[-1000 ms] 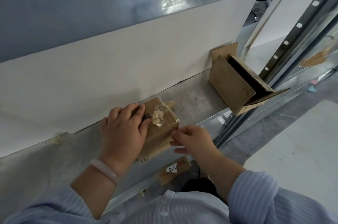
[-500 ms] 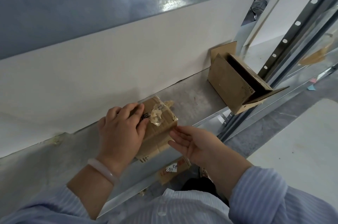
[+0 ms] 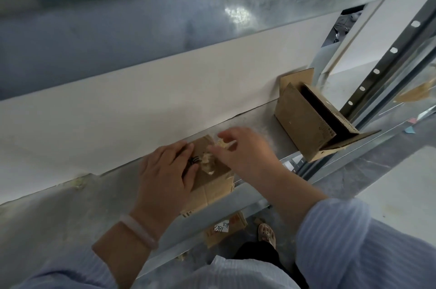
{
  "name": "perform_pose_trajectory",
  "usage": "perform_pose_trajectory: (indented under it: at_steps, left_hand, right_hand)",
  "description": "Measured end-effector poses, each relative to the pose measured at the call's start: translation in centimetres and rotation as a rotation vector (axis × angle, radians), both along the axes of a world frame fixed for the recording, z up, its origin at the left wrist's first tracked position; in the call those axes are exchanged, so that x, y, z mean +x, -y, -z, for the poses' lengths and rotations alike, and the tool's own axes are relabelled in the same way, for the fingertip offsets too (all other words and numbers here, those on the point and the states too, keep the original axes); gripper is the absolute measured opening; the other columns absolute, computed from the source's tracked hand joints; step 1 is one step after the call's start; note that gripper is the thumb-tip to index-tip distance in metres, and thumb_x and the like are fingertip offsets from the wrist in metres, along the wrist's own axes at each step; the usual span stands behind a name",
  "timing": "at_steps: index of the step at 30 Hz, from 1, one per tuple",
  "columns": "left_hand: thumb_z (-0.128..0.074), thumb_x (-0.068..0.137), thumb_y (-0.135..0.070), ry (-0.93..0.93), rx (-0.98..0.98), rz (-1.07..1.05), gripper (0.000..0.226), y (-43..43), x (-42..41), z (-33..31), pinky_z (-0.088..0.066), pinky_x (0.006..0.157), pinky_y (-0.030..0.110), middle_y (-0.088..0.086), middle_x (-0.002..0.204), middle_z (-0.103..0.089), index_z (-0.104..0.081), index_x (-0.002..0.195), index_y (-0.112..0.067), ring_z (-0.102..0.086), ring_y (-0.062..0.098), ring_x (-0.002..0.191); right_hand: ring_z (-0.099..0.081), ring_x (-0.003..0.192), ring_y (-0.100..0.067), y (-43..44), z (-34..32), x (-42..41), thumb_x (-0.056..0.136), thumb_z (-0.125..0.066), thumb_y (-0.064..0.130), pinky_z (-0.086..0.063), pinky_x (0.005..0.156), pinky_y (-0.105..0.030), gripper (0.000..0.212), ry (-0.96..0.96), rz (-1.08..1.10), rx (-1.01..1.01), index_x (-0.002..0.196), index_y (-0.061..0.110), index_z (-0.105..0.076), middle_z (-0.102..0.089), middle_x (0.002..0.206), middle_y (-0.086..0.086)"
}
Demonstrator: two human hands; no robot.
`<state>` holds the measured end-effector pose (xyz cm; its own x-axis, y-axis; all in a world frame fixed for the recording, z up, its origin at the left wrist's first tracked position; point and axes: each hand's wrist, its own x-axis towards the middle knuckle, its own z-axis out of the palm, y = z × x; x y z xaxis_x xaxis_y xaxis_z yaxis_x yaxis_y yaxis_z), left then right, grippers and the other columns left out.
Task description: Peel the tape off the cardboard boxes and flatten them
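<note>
Small cardboard box lies on the metal shelf, top face up. Its long axis runs across the shelf: the near end sits at the front lip and the far end points at the white wall panel. I cannot tell whether the far end touches the panel. Left grip: palm down on the left half of the box top, fingers straight and close together, pressing flat and wrapped round nothing. A pale bracelet sits on that wrist. A crumpled wad of clear tape stands up from the middle of the top face, just beside my left fingertips, with some dark marking on the cardboard next to it. Right grip: reaching over the far right part of the box, fingers loosely spread, thumb tip at the wad. This grip is motion-blurred, so I cannot tell whether it has hold of the tape or only touches it. Well apart to the right on the same shelf, a second, open box lies on its side with its flaps splayed, one up against the wall panel and one jutting past the shelf's front edge. On the floor below the shelf there is a cardboard scrap with a handwritten white label, and beside it my sandalled foot.
</note>
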<state>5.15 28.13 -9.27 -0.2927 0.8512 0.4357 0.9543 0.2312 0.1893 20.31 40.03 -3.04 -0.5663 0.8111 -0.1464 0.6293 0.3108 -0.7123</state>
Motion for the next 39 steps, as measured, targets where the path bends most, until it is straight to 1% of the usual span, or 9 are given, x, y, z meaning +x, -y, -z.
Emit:
perform_pose_trajectory:
  at_steps: [3,7,12,19,28,31,34,37,39]
  left_hand:
    - [-0.046,0.091,-0.042,-0.026,0.004,-0.002,0.043,0.0,0.0,0.2,-0.047,0.088,0.044,-0.001,0.120,-0.064,-0.068,0.118,-0.017,-0.060,0.025,0.106]
    - [-0.046,0.091,-0.043,-0.012,-0.011,-0.008,0.044,0.1,-0.1,0.1,-0.048,0.089,0.044,-0.002,0.121,-0.064,-0.068,0.119,-0.018,-0.060,0.024,0.106]
    - [-0.043,0.092,-0.045,0.008,-0.051,0.003,0.047,0.2,-0.1,-0.1,-0.048,0.090,0.045,-0.002,0.123,-0.062,-0.065,0.122,-0.018,-0.057,0.022,0.109]
    - [-0.044,0.090,-0.045,0.042,-0.040,0.018,0.045,-0.2,-0.6,0.0,-0.047,0.090,0.044,-0.006,0.120,-0.064,-0.069,0.118,-0.020,-0.058,0.021,0.107]
    - [-0.042,0.090,-0.045,0.021,-0.053,0.009,0.045,-0.1,-0.5,-0.1,-0.049,0.087,0.042,-0.007,0.119,-0.064,-0.069,0.118,-0.022,-0.058,0.020,0.106]
    - [-0.044,0.090,-0.045,0.034,-0.066,-0.005,0.045,0.0,-0.4,-0.2,-0.049,0.086,0.043,-0.008,0.120,-0.063,-0.068,0.119,-0.022,-0.057,0.019,0.107]
    - [-0.045,0.090,-0.046,0.040,-0.071,-0.006,0.044,0.1,-0.4,-0.2,-0.048,0.088,0.042,-0.010,0.121,-0.061,-0.067,0.121,-0.024,-0.056,0.018,0.109]
    - [-0.045,0.091,-0.047,0.031,-0.082,-0.005,0.045,0.1,-0.4,-0.4,-0.048,0.087,0.042,-0.009,0.122,-0.061,-0.066,0.122,-0.023,-0.056,0.018,0.109]
    - [-0.043,0.091,-0.047,0.037,-0.096,-0.006,0.046,0.0,-0.4,-0.5,-0.048,0.087,0.042,-0.009,0.123,-0.060,-0.066,0.123,-0.022,-0.056,0.018,0.109]
  right_hand:
    - [-0.058,0.090,-0.013,-0.6,0.0,-2.5,0.087,-0.061,0.053,-0.051,0.073,-0.028,0.040,0.193,-0.077,0.125,0.114,0.023,-0.059,-0.060,0.105,0.005]
    - [-0.060,0.086,-0.021,-2.3,-0.4,-4.3,0.093,-0.055,0.028,-0.053,0.070,-0.032,0.014,0.366,-0.130,0.223,0.097,0.017,-0.063,-0.062,0.095,-0.002]
    - [-0.050,0.068,-0.020,-2.6,-1.6,-4.8,0.090,-0.051,0.010,-0.035,0.053,-0.027,0.016,0.508,-0.314,0.430,0.074,0.013,-0.050,-0.047,0.072,0.000]
    - [-0.042,0.071,-0.019,-2.4,-2.1,-5.7,0.089,-0.046,0.002,-0.037,0.062,-0.033,0.014,0.501,-0.507,0.563,0.085,0.015,-0.043,-0.032,0.072,0.003]
    - [-0.055,0.078,-0.019,-4.2,1.6,-5.3,0.097,-0.042,0.018,-0.037,0.055,-0.027,0.019,0.311,-0.112,0.146,0.097,0.010,-0.060,-0.061,0.089,-0.004]
    - [-0.058,0.080,-0.014,-4.4,2.6,-4.6,0.093,-0.044,0.011,-0.043,0.060,-0.024,0.022,0.167,0.035,-0.051,0.093,0.013,-0.066,-0.064,0.092,-0.002]
    - [-0.049,0.069,-0.009,-4.4,3.1,-4.0,0.091,-0.045,0.002,-0.036,0.052,-0.020,0.021,0.106,0.125,-0.191,0.083,0.013,-0.061,-0.056,0.080,0.000]
    - [-0.048,0.062,-0.017,-4.2,3.8,-3.7,0.086,-0.053,0.002,-0.045,0.057,-0.033,0.026,-0.041,0.236,-0.365,0.062,0.010,-0.054,-0.050,0.063,-0.002]
    - [-0.054,0.066,-0.020,-4.0,4.6,-3.5,0.087,-0.057,0.006,-0.052,0.068,-0.041,0.024,-0.147,0.310,-0.516,0.065,0.015,-0.057,-0.055,0.067,-0.003]
